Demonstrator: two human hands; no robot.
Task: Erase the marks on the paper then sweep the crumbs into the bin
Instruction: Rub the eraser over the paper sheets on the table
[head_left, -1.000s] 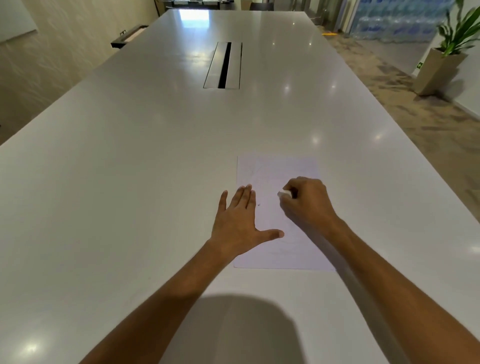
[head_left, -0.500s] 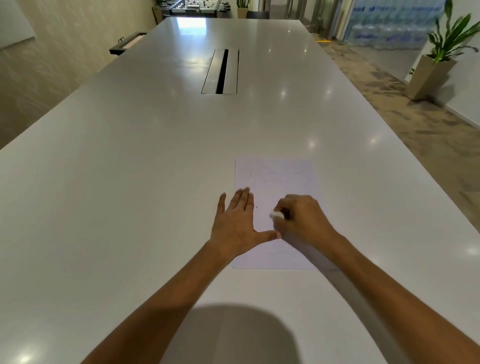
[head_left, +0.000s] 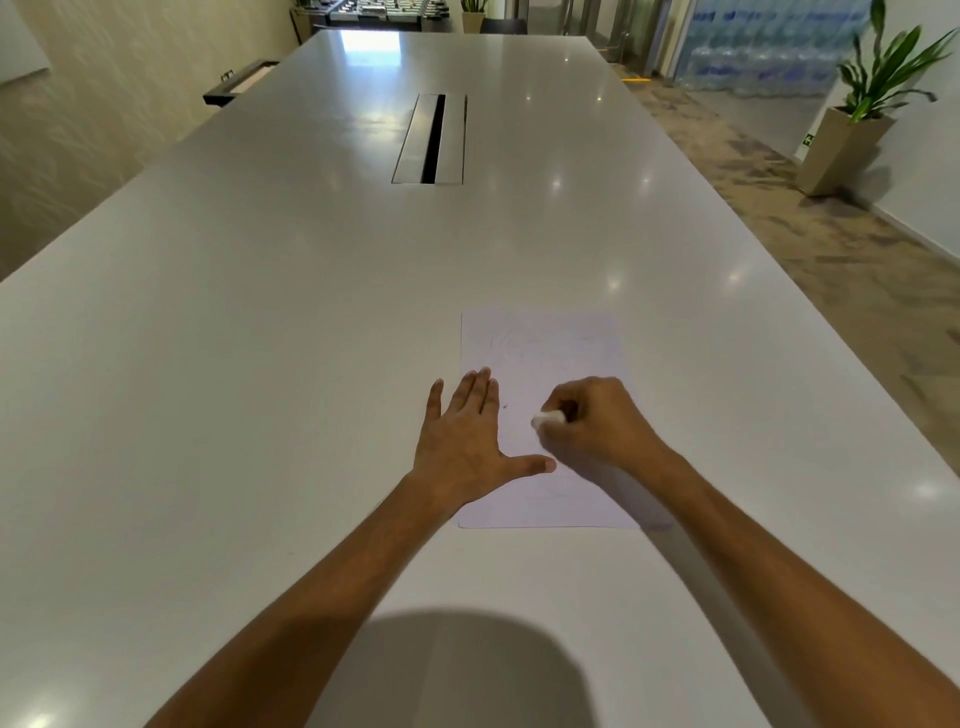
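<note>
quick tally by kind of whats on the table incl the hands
paper: 1
eraser: 1, gripped by the right hand
hands: 2, left hand pressing flat on the paper's left edge, right hand
cable slot set in the table: 1
total: 5

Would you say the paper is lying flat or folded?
Flat: the paper lies spread on the table, pressed by the left hand.

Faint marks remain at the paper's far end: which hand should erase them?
Right. The right hand already pinches the eraser just below those marks, while the left hand lies flat, pinning the paper.
</note>
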